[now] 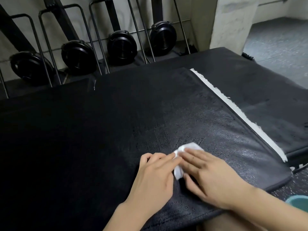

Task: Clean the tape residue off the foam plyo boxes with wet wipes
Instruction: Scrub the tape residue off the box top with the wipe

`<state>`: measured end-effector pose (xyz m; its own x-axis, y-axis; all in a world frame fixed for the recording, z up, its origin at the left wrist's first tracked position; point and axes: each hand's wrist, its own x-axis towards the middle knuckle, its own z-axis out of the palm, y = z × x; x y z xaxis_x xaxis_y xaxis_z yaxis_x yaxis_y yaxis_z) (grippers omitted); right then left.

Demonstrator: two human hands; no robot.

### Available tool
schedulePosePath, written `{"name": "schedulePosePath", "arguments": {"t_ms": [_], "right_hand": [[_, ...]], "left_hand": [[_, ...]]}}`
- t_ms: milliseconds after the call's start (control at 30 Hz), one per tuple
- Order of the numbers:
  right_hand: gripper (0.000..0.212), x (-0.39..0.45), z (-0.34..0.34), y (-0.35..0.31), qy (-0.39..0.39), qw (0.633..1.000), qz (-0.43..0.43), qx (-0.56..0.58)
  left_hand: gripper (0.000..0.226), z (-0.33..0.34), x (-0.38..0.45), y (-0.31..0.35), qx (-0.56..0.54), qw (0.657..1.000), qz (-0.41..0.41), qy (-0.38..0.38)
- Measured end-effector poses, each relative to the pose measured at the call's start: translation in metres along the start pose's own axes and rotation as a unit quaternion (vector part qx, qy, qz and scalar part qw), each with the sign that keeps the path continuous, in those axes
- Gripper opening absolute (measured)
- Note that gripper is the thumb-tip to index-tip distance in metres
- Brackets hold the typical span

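Note:
A large black foam plyo box (116, 122) fills the middle of the view, its top shiny with wet streaks near me. A crumpled white wet wipe (179, 174) lies on that top. My right hand (211, 177) lies flat on the wipe with straight fingers and presses it down. My left hand (155, 177) is beside it, its fingertips touching the wipe's left edge. A second black plyo box (270, 97) lies to the right. A long torn strip of white tape residue (240, 112) runs along the seam between the two boxes.
Several black rowing-machine flywheels (121, 47) stand upright in metal frames against the far wall. A pale pillar (231, 22) rises at the back right with grey speckled floor (280, 47) beyond. A teal bowl rim (298, 200) shows at the lower right.

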<state>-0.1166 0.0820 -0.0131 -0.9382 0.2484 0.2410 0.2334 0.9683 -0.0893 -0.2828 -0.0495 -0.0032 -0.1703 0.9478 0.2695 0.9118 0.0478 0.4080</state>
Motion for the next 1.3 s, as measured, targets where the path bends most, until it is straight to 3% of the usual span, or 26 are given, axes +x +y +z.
{"name": "schedulePosePath", "arguments": {"t_ms": [100,267,367,500,667,867,1000,1300], "right_hand": [[0.044,0.009,-0.001,0.013,0.001,0.999,0.035,0.005],[0.047,-0.017,-0.010,-0.011,-0.035,0.998,0.001,0.042],[0.052,-0.032,-0.011,-0.016,-0.022,0.999,0.001,0.048],[0.048,-0.002,-0.005,0.010,0.003,0.998,0.057,0.028],[0.053,0.030,0.002,0.026,0.024,0.992,0.118,0.041],[0.049,-0.028,-0.014,-0.030,-0.032,0.995,0.067,0.069],[0.053,-0.051,-0.010,-0.048,-0.013,0.996,0.086,0.025],[0.055,0.046,0.018,0.013,0.016,0.995,0.096,0.024]], "left_hand": [[0.051,0.000,0.015,0.013,0.024,1.000,0.015,-0.015],[0.045,0.003,0.007,0.027,-0.007,1.000,0.014,0.003],[0.044,0.005,-0.001,0.033,0.003,0.999,0.027,-0.026],[0.048,0.002,0.037,0.034,0.052,0.994,-0.020,-0.097],[0.062,0.000,0.070,0.035,0.048,0.991,-0.058,-0.112],[0.054,0.002,0.001,0.055,0.049,0.993,-0.032,-0.098],[0.053,0.008,-0.027,0.055,0.047,0.994,-0.026,-0.100],[0.045,-0.001,0.067,0.011,0.096,0.984,-0.085,-0.124]]}}
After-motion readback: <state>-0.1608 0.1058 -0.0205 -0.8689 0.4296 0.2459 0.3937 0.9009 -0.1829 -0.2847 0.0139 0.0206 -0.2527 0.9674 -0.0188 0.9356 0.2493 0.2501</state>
